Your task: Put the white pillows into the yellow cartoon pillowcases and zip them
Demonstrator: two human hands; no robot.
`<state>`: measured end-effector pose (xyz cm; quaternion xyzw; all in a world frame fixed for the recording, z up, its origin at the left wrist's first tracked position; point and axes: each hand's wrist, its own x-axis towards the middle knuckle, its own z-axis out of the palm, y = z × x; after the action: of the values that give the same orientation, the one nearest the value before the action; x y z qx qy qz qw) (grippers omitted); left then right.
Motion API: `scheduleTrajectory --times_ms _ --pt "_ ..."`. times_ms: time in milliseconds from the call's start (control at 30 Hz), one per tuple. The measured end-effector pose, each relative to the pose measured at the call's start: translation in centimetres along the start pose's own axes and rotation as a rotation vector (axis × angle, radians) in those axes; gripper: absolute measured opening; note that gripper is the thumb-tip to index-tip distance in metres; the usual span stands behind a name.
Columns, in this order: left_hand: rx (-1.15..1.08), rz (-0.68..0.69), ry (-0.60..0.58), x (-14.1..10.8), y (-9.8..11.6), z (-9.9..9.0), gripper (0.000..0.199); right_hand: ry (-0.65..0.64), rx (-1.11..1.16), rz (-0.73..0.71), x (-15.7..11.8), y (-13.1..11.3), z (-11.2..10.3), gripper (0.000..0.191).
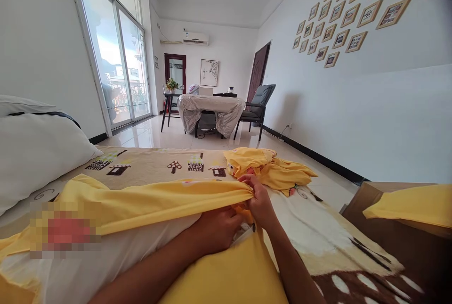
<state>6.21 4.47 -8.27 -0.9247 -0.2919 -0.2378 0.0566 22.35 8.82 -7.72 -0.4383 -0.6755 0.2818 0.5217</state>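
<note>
A yellow pillowcase is drawn out in a long fold across a white pillow in front of me. My right hand is closed on the right end of that fold, thumb and fingers pinching the fabric. Just below and to the left, my left hand is curled at the pillow's right corner, partly in under the yellow cloth. Its fingertips are half hidden against the white material. More yellow fabric spreads beneath my forearms. A blurred patch covers a reddish area at the left.
A patterned blanket covers the bed. Crumpled yellow cloth lies beyond my right hand. At the left rests another white pillow; at the right a cardboard box has yellow fabric over it. A covered table and chair stand farther off.
</note>
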Motion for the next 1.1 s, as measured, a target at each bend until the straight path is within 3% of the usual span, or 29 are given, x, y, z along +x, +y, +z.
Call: scheduleTrajectory --times_ms 167,300,600,833,1100 --pt "0.033 -0.126 0.0 0.1 0.3 0.3 0.022 0.06 -0.019 -0.04 -0.1 -0.6 -0.2 0.035" --pt "0.013 -0.101 0.011 0.2 0.5 -0.1 0.031 0.12 -0.043 -0.051 -0.2 -0.7 -0.1 0.032" --pt "0.032 -0.116 0.054 0.1 0.4 0.1 0.069 0.01 0.028 0.022 0.0 -0.7 -0.4 0.04" --pt "0.022 -0.151 -0.006 0.4 0.5 -0.2 0.07 -0.063 0.065 0.035 -0.2 -0.8 -0.4 0.041" --pt "-0.101 -0.299 -0.008 0.8 0.6 -0.4 0.064 -0.098 -0.033 0.023 -0.1 -1.0 -1.1 0.042"
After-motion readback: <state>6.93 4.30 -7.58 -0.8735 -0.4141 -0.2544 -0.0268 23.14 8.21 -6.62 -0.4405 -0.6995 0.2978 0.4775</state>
